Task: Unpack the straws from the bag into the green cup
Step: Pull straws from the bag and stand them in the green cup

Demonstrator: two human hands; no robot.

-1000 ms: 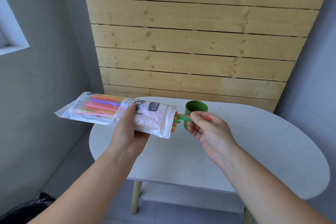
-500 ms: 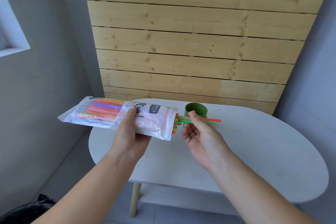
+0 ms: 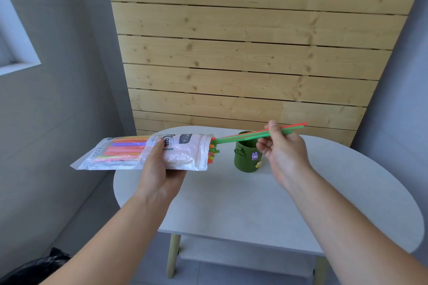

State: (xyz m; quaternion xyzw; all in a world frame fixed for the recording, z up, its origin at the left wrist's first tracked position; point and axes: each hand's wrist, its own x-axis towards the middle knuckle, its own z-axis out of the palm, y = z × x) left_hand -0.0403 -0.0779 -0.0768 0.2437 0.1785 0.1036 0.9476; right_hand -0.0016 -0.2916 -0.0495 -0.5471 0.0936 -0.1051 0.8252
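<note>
My left hand [image 3: 159, 170] holds a clear plastic bag [image 3: 183, 154] of coloured straws level above the table's left end, its open mouth pointing right. Several straw ends poke out of that mouth. My right hand [image 3: 281, 149] pinches a few green and red straws [image 3: 240, 137], drawn most of the way out of the bag and slanting up to the right. They pass just above the green cup [image 3: 245, 159], which stands upright on the table with small charms on its side. I see no straws inside the cup.
The white oval table [image 3: 231, 203] stands against a wooden slat wall [image 3: 243, 53], with a lower shelf under it. Grey walls close in on both sides. A black bag [image 3: 30, 271] lies on the floor at the lower left.
My right hand has pulled the green and red straws further right and upward out of the bag. The view has tilted, so the cup's side now shows. The left hand keeps the bag steady.
</note>
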